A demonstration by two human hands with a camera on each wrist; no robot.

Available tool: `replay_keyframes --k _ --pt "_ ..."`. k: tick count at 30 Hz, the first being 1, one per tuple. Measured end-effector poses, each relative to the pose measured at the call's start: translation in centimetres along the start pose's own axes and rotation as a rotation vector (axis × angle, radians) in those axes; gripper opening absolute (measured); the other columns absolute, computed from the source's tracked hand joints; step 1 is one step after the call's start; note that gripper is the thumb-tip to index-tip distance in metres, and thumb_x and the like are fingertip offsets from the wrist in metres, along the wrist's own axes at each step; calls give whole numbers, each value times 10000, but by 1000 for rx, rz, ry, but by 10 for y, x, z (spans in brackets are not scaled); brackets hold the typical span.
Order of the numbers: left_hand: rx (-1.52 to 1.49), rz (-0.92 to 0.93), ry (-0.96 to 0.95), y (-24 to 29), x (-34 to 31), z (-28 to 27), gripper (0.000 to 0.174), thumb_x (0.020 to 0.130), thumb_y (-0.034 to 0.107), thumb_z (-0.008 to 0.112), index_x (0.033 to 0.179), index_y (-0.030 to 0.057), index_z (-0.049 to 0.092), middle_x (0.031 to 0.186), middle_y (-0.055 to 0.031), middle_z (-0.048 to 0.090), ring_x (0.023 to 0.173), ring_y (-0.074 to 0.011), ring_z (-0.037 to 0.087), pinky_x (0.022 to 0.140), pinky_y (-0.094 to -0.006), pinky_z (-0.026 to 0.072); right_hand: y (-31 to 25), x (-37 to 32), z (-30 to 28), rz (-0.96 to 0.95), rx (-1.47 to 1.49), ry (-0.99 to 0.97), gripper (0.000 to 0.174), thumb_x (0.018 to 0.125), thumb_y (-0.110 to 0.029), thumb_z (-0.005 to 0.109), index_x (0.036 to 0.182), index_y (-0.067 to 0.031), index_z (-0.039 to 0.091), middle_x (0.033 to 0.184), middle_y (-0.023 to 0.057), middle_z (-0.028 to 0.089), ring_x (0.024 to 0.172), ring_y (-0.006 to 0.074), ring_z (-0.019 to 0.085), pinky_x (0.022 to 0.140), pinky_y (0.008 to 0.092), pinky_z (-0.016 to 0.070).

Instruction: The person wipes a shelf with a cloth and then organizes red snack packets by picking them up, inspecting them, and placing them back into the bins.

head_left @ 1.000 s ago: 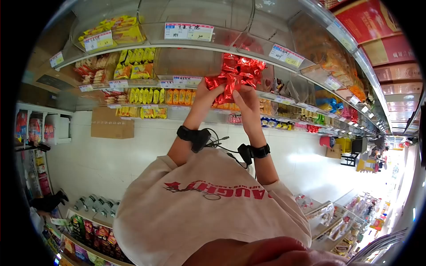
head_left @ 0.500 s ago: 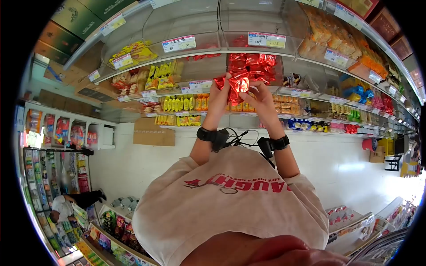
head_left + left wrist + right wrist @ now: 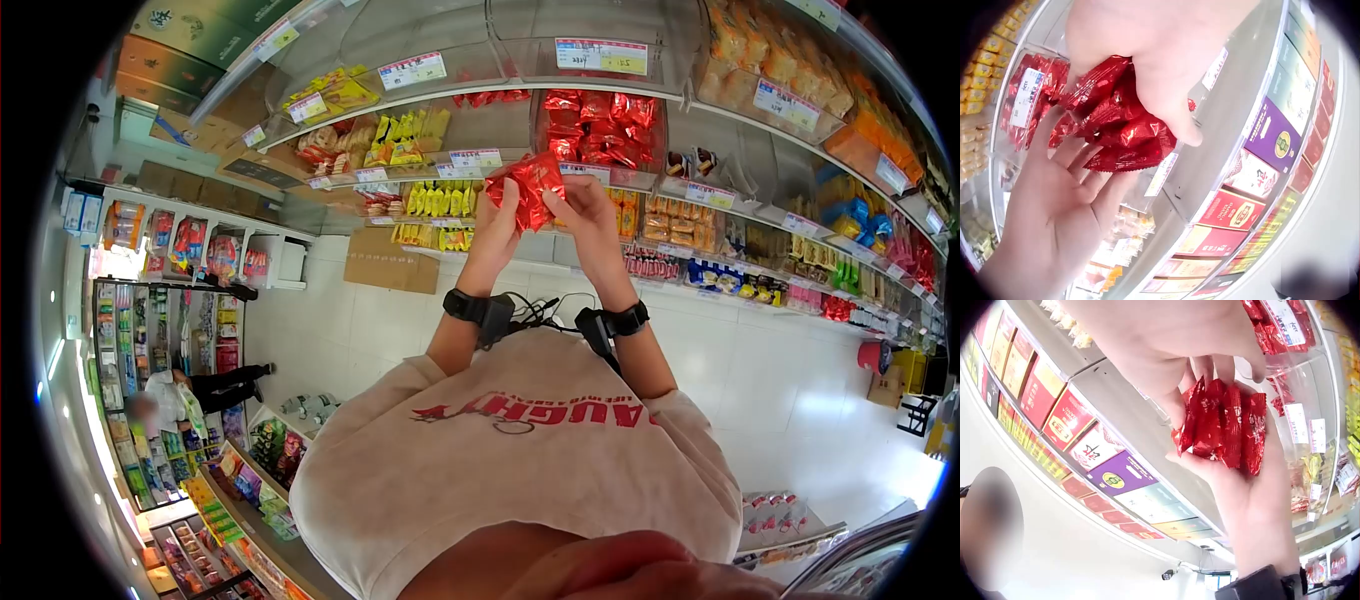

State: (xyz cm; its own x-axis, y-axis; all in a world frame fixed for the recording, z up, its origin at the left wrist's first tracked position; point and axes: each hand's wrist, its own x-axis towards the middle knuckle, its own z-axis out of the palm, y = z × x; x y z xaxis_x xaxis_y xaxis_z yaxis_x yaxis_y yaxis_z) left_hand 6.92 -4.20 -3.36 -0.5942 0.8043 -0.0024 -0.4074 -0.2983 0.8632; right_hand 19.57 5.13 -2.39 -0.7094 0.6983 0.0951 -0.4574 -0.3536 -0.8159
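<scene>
The red packets [image 3: 530,190] are gathered between both hands in front of the shelves, beneath the bin of matching packets in the head view. Their foil-like wrap is glossy and crinkled, with zigzag ends; in the right wrist view four stand out side by side, narrow and puffed, across the left palm.

The left hand [image 3: 495,235] grasps them, its thumb laid over the wrap and its palm cupped beneath. The right hand [image 3: 595,225] has its thumb and bent fingers closed on the other side of the bunch; some fingertips are hidden behind the wrap.

Just beyond, a red pile [image 3: 600,130] fills a clear, smooth-walled bin. To its left lie yellow packets [image 3: 405,140], with crimped ends; rows of small, plump orange packs [image 3: 680,220] sit lower right. Flat paper price tags [image 3: 475,162] line the shelf edges. The wrist views also show rigid, square-edged boxes, one a purple box [image 3: 1275,134].

Black wristbands [image 3: 490,315] carry chunky units, with thin cables [image 3: 540,310] looped between them, above a soft, creased beige shirt [image 3: 500,430]. A plain cardboard carton [image 3: 390,262] rests on the shiny pale floor [image 3: 760,370]. Another person [image 3: 175,400] is at far left.
</scene>
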Motion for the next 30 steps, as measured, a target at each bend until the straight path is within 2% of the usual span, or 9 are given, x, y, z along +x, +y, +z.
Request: replay_keyframes --k 3,8,11,15,18,21,22,25,30 --pt "-48 1 -23 4 -2 8 447 1025 227 586 1391 14 444 1326 -104 569 1194 -180 575 981 -338 506 -6 -2 2 -8 35 19 246 907 -32 718 1114 -32 586 1096 67 682 1009 125 635 876 282 517" --pt "-137 -63 41 24 13 14 321 959 115 656 1247 23 549 1219 -130 629 1082 -205 654 890 -345 578 -5 7 2 -108 49 121 287 910 7 690 1171 -30 577 1178 102 655 1029 140 636 898 286 520" --pt "-173 -90 -47 31 24 -15 309 945 104 669 1221 19 559 1201 -129 634 1072 -214 657 889 -358 584 -15 14 16 -124 134 155 356 926 14 651 1267 -33 557 1253 98 613 1100 163 623 935 306 521" --pt "-226 -114 -36 57 31 -48 298 932 90 679 1199 11 573 1184 -126 640 1071 -214 657 897 -361 583 -6 34 42 -112 94 93 442 934 -20 634 1356 -48 505 1281 60 587 1155 161 593 951 317 511" --pt "-220 -95 -22 68 41 -81 287 924 64 679 1187 1 582 1190 -125 641 1079 -212 655 906 -356 579 0 42 63 -63 -17 46 518 920 -28 624 1407 -56 448 1321 63 571 1153 150 577 965 307 485" --pt "-170 -63 -61 75 51 -112 278 919 33 670 1181 -9 587 1200 -124 641 1086 -204 653 914 -342 574 2 49 101 -88 -300 -60 494 923 -25 621 1395 -47 475 1330 63 564 1169 152 562 999 300 451" --pt "-165 -56 -94 78 53 -121 274 919 23 665 1179 -10 589 1204 -123 640 1087 -201 652 916 -337 572 2 53 108 -71 -520 -121 460 935 -42 635 1376 -27 506 1324 78 573 1188 159 551 1026 297 424" --pt "-173 -89 -182 80 59 -144 253 930 2 640 1178 -10 594 1200 -124 643 1083 -193 652 916 -323 568 14 68 120 17 -799 -315 457 941 -58 652 1374 -11 515 1306 104 591 1193 171 553 1027 287 414" --pt "-258 -192 -232 86 67 -168 236 943 27 642 1174 -2 600 1171 -118 654 1057 -187 660 902 -314 569 45 77 138 46 -602 77 240 946 -24 647 1183 14 626 1221 105 635 1120 158 611 932 289 500"
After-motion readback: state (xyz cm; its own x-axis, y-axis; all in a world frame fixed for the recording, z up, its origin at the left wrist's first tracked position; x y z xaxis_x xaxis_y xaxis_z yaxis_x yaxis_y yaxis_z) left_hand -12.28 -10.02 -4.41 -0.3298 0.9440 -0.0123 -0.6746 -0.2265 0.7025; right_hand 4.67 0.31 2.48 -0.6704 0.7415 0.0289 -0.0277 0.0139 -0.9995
